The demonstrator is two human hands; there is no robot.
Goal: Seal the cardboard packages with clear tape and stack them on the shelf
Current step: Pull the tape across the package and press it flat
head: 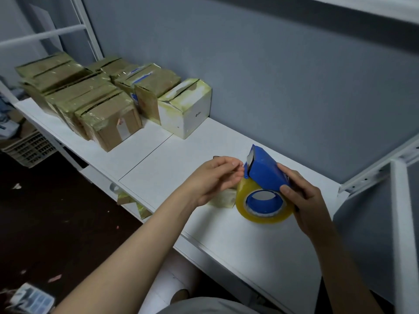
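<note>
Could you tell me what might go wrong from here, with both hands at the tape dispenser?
1. The left hand has its fingers right at the front edge of the blue dispenser, where a cutter likely sits; they could get nicked.
2. The right hand alone steadies the dispenser, so a hard pull could twist it and crease what comes off the tape roll.

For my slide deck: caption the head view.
The right hand grips a blue tape dispenser; the left hand works at its cutter end.
</note>
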